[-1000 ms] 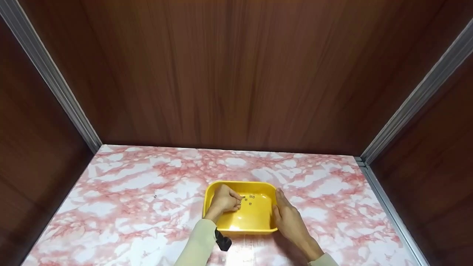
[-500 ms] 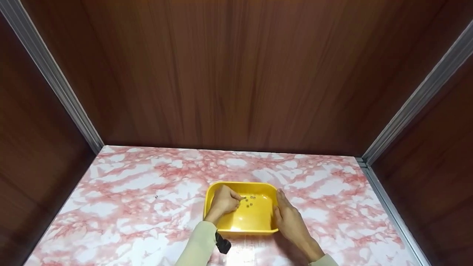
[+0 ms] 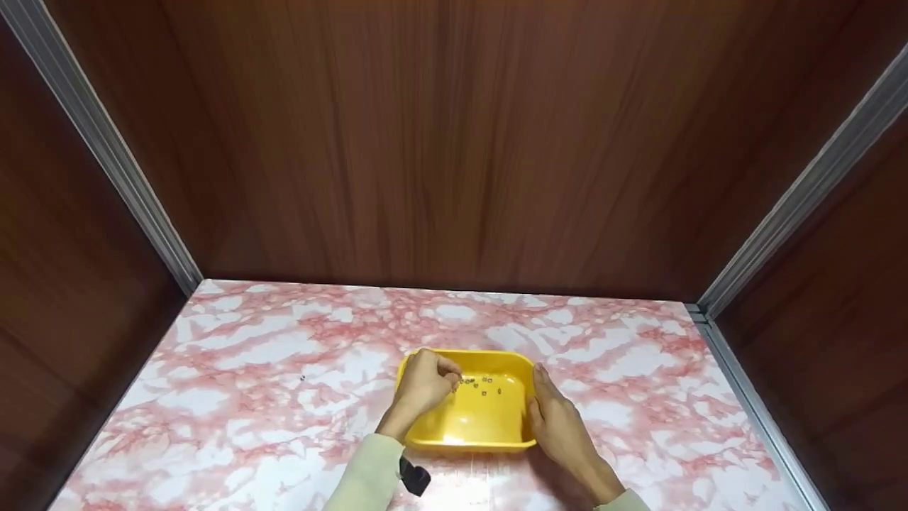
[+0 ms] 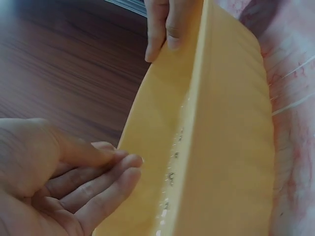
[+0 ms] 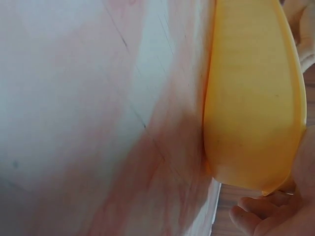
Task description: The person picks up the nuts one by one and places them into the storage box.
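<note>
A yellow plastic tray (image 3: pixel 472 426) stands on the table, with several tiny metal pieces, like small nuts (image 3: pixel 484 393), scattered on its floor. My left hand (image 3: pixel 424 383) is over the tray's left side. In the left wrist view its thumb and index finger (image 4: pixel 115 156) meet at the tips, the other fingers loosely bent, and no piece shows between them. My right hand (image 3: pixel 564 422) holds the tray's right wall, thumb at the inner side and fingers outside. The right wrist view shows those fingers (image 5: pixel 246 216) round the tray's end.
One more tiny metal piece (image 3: pixel 302 378) lies on the red-and-white marbled table (image 3: pixel 234 411), left of the tray. Brown wood-grain panels (image 3: pixel 454 142) with grey metal corner strips (image 3: pixel 794 191) enclose the back and sides. A black strap (image 3: pixel 414 477) hangs at my left sleeve.
My left hand has lifted and drawn back left from the tray floor. More metal pieces show in the tray, one of them farther right. My right hand keeps its hold.
</note>
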The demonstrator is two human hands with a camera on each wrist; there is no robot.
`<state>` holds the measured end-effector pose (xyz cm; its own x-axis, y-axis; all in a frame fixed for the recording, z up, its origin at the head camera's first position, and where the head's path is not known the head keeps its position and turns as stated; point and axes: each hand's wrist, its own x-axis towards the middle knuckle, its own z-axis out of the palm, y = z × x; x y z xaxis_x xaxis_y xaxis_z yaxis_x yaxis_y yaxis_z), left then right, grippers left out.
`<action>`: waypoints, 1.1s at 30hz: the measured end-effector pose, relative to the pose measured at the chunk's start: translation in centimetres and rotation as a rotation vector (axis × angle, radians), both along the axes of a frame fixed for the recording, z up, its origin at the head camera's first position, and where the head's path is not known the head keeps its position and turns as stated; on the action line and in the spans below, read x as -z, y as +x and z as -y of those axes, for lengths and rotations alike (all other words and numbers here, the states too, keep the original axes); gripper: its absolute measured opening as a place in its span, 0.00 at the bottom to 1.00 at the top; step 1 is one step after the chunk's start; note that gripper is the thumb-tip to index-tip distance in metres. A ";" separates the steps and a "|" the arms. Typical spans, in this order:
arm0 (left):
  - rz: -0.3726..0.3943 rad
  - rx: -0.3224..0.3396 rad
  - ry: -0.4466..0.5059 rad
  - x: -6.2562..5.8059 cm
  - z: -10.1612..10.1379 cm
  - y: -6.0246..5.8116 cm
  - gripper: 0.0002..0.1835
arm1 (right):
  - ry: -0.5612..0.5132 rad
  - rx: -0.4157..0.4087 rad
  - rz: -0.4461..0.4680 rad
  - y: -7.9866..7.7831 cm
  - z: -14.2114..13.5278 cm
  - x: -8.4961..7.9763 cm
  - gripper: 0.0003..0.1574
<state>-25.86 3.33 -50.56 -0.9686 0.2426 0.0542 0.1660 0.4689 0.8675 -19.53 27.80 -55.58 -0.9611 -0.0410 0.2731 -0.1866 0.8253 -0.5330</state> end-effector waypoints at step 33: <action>-0.384 -0.196 -0.441 3.7 15.3 0.1 0.27 | -0.016 -0.004 0.010 -0.1 -0.1 0.1 0.35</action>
<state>-25.78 -11.96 -54.26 -0.9288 0.1405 0.3429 0.3020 0.8232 0.4808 -19.61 27.92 -55.65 -0.9637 -0.0403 0.2639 -0.1842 0.8157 -0.5483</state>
